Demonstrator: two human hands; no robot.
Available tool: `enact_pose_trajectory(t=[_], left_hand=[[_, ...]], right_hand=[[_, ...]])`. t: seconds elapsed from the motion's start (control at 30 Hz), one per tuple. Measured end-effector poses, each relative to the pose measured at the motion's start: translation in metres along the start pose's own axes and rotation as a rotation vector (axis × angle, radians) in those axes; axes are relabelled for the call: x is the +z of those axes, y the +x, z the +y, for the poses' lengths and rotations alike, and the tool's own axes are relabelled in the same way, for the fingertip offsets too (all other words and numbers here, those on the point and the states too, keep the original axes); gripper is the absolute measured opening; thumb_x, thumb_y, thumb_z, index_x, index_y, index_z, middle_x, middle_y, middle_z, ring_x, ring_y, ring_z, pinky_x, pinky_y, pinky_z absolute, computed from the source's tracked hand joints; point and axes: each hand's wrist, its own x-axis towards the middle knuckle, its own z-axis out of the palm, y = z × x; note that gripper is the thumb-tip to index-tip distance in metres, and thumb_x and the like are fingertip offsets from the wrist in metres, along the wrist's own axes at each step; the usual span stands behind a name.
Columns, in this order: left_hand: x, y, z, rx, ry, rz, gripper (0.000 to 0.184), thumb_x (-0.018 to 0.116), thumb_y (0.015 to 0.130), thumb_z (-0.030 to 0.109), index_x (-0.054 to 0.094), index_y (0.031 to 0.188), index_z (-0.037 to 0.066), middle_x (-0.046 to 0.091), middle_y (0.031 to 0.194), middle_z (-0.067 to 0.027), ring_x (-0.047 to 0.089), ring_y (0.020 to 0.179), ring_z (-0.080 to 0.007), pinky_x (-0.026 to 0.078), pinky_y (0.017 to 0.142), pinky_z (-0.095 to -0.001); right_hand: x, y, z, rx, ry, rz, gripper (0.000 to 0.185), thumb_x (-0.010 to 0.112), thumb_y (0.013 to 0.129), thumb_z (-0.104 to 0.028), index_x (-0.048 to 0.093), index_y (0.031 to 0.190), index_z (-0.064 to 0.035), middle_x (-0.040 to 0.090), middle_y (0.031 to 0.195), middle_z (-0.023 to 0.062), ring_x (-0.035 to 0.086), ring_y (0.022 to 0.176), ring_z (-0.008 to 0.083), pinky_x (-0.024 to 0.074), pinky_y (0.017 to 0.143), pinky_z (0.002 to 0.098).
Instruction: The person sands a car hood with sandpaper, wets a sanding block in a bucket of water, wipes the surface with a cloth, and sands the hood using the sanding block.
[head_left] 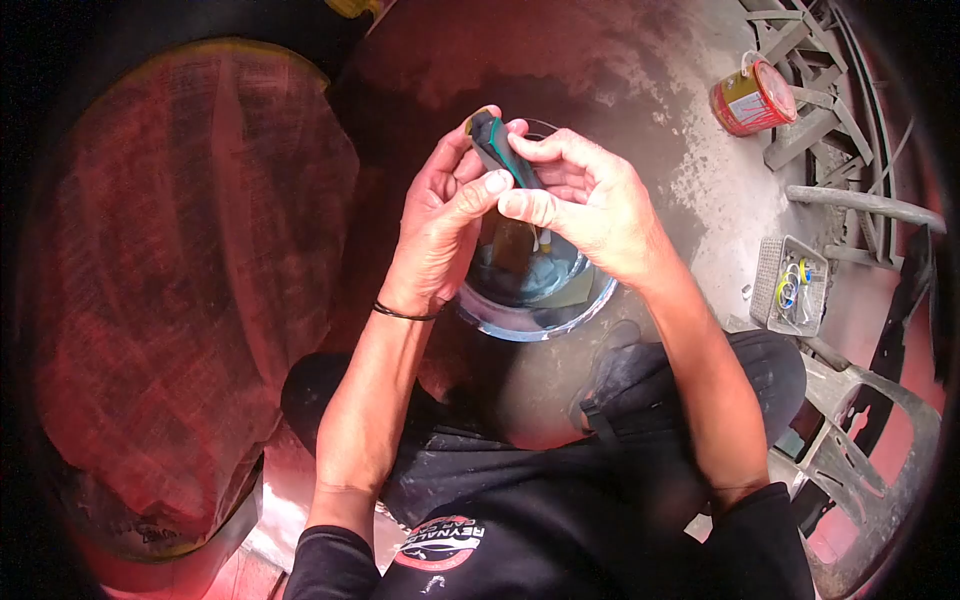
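Note:
Between my hands is a small dark block with a green edge and a bit of yellow at its far end; it looks like a sanding block with dark sandpaper (490, 142) wrapped round it. My left hand (450, 190) grips its left side, thumb pressed along the near part. On the other side my right hand (580, 195) pinches it with thumb and fingers. Below both hands stands a round bucket (535, 328) with a pale rim. Bluish liquid or cloth and a brownish piece show inside it, partly hidden by my hands.
A large reddish, dusty panel (190, 290) fills the left side. To the right are a red paint bucket (755, 100), a grey basket (778, 275) holding yellow and blue items, and a grey plastic chair (880, 480) lying over. My knees flank the bucket.

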Motion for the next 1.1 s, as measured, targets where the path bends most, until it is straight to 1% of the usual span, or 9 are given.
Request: enact_pose_trajectory(t=[0.17, 0.27, 0.37, 0.43, 0.5, 0.63, 0.8, 0.93, 1.1], left_hand=[[-0.010, 0.000, -0.014, -0.167, 0.137, 0.016, 0.074, 0.082, 0.104, 0.020, 0.048, 0.167, 0.005, 0.066, 0.158, -0.0117, 0.060, 0.146, -0.0180, 0.044, 0.126, -0.0390], [-0.029, -0.013, -0.064, -0.386, 0.296, 0.081, 0.038, 0.067, 0.114, 0.026, 0.061, 0.141, 0.002, 0.075, 0.122, -0.0051, 0.069, 0.107, -0.0118, 0.056, 0.090, -0.0288], [-0.025, -0.039, -0.107, -0.339, 1.379, -0.406, 0.040, 0.070, 0.103, 0.010, 0.067, 0.143, 0.005, 0.075, 0.138, -0.0175, 0.069, 0.134, -0.0385, 0.056, 0.109, -0.0473], [-0.027, -0.057, -0.152, -0.123, 1.964, -0.231, 0.047, 0.074, 0.093, 0.009, 0.072, 0.140, 0.006, 0.072, 0.145, -0.0147, 0.060, 0.145, -0.0385, 0.053, 0.113, -0.0577], [-0.028, -0.034, -0.146, -0.428, 2.119, -0.425, 0.045, 0.077, 0.088, 0.014, 0.078, 0.133, 0.009, 0.069, 0.150, -0.0125, 0.054, 0.151, -0.0353, 0.049, 0.116, -0.0644], [-0.021, -0.016, -0.119, -0.524, 2.006, -0.413, 0.028, 0.067, 0.094, 0.015, 0.084, 0.115, 0.007, 0.076, 0.136, -0.0146, 0.064, 0.139, -0.0383, 0.050, 0.116, -0.0618], [-0.031, -0.003, -0.066, -0.477, 0.973, 0.091, 0.025, 0.062, 0.100, 0.024, 0.079, 0.105, 0.006, 0.080, 0.107, -0.0166, 0.074, 0.111, -0.0327, 0.055, 0.097, -0.0395], [-0.016, -0.009, -0.056, -0.384, -0.251, 0.341, 0.034, 0.060, 0.109, 0.036, 0.076, 0.117, 0.008, 0.080, 0.113, -0.0049, 0.075, 0.110, -0.0257, 0.056, 0.107, -0.0459], [-0.014, -0.017, -0.084, -0.403, -0.244, 0.427, 0.024, 0.071, 0.104, 0.032, 0.076, 0.112, 0.010, 0.076, 0.106, -0.0016, 0.069, 0.095, -0.0182, 0.053, 0.091, -0.0375]], right_hand=[[-0.028, -0.004, 0.015, -0.053, -0.495, 0.032, 0.045, 0.092, 0.096, -0.020, 0.074, 0.132, 0.0005, 0.081, 0.115, 0.0104, 0.075, 0.105, 0.0132, 0.0610, 0.092, 0.0313], [-0.041, -0.007, 0.050, -0.027, -0.508, 0.193, 0.043, 0.089, 0.099, -0.021, 0.074, 0.133, 0.0009, 0.081, 0.115, 0.0117, 0.076, 0.104, 0.0161, 0.0609, 0.093, 0.0324], [-0.038, -0.009, 0.048, 0.128, -0.127, 0.215, 0.044, 0.083, 0.106, -0.027, 0.068, 0.136, 0.0013, 0.078, 0.120, 0.0135, 0.076, 0.107, 0.0208, 0.0622, 0.095, 0.0368], [-0.038, -0.010, 0.040, 0.274, 0.238, 0.139, 0.045, 0.080, 0.108, -0.030, 0.065, 0.137, 0.0004, 0.077, 0.125, 0.0145, 0.076, 0.108, 0.0223, 0.0632, 0.095, 0.0393], [-0.038, -0.017, 0.040, 0.309, 0.392, 0.103, 0.040, 0.073, 0.113, -0.032, 0.062, 0.137, -0.0026, 0.076, 0.128, 0.0148, 0.076, 0.109, 0.0228, 0.0635, 0.097, 0.0411], [-0.041, -0.025, 0.037, 0.334, 0.510, 0.089, 0.035, 0.068, 0.115, -0.031, 0.062, 0.136, -0.0034, 0.075, 0.127, 0.0139, 0.076, 0.108, 0.0230, 0.0627, 0.099, 0.0422], [-0.052, -0.032, 0.064, 0.398, 0.291, 0.222, 0.040, 0.071, 0.114, -0.032, 0.060, 0.141, -0.0051, 0.074, 0.130, 0.0109, 0.073, 0.110, 0.0215, 0.0619, 0.100, 0.0437], [-0.037, -0.036, 0.075, 0.408, 0.509, 0.259, 0.046, 0.070, 0.114, -0.031, 0.054, 0.150, -0.0066, 0.069, 0.136, 0.0091, 0.070, 0.115, 0.0193, 0.0624, 0.099, 0.0466], [-0.015, -0.037, 0.066, 0.340, 0.661, 0.149, 0.041, 0.065, 0.117, -0.028, 0.053, 0.150, -0.0062, 0.069, 0.134, 0.0095, 0.071, 0.116, 0.0203, 0.0632, 0.100, 0.0473]])
